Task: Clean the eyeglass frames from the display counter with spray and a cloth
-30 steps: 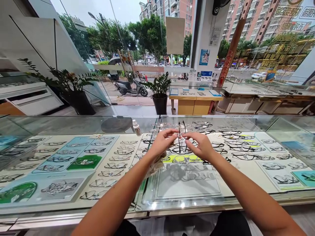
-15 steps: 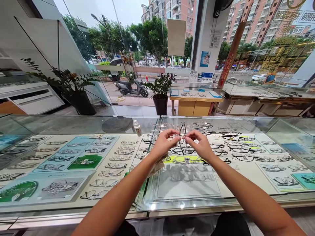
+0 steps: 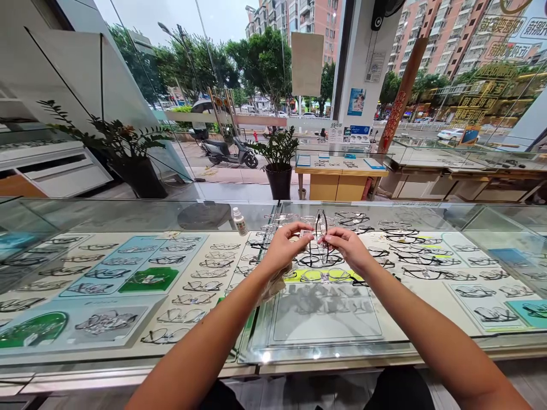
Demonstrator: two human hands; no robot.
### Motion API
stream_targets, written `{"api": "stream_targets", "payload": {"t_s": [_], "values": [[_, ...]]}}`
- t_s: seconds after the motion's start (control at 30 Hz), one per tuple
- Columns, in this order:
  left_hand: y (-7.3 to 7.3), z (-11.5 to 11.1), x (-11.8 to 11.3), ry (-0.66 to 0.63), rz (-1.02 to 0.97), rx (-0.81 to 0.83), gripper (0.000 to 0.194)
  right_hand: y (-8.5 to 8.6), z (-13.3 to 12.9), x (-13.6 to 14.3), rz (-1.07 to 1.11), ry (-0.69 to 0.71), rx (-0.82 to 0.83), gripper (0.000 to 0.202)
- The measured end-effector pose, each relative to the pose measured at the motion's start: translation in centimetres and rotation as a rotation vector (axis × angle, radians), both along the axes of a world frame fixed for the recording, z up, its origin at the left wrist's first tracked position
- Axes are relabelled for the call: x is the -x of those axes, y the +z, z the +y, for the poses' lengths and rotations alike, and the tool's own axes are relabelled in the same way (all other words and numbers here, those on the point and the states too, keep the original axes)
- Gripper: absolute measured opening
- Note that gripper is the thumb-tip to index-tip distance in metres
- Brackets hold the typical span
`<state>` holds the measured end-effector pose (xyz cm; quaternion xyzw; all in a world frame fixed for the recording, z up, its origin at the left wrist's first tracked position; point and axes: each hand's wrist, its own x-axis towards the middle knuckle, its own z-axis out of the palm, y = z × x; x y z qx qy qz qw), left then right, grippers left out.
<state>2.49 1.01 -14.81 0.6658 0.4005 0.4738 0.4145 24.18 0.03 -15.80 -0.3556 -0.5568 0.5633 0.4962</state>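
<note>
Dark-framed eyeglasses [image 3: 320, 221] are held up on edge above the glass counter, seen end-on as a narrow upright shape. My left hand [image 3: 287, 246] pinches them from the left, thumb and fingers closed. From the right, my right hand [image 3: 347, 246] grips the same glasses with its fingertips. A small pale tag [image 3: 305, 233] shows at the left fingertips. Just below the hands, more eyeglasses [image 3: 325, 275] rest across a yellow-green strip. The exact contact points on the frame are too small to make out.
Rows of eyeglasses [image 3: 205, 273] fill the glass display counter [image 3: 325, 353] on both sides. A small white bottle [image 3: 239, 221] stands on the counter left of my hands, beside a dark round stool [image 3: 204, 216] seen behind or through the glass. Potted plants [image 3: 280, 171] stand beyond.
The eyeglasses have turned slightly and shifted a little to the right. My right hand has moved slightly right and its fingers have straightened somewhat; my left hand stays nearly in place.
</note>
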Motion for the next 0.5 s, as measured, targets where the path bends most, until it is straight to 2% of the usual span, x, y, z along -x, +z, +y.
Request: {"api": "stream_targets", "payload": {"t_s": [0.17, 0.27, 0.5], "values": [[-0.1, -0.1, 0.4, 0.112, 0.235, -0.321, 0.021, 0.6, -0.2, -0.1, 0.018, 0.062, 0.073, 0.028], [-0.1, -0.2, 0.7, 0.193, 0.338, -0.476, 0.019, 0.9, -0.3, -0.1, 0.008, 0.081, 0.090, 0.030], [0.4, 0.4, 2.3, 0.481, 0.447, -0.607, 0.021, 0.9, -0.2, -0.7, -0.093, 0.152, 0.066, 0.028]]}}
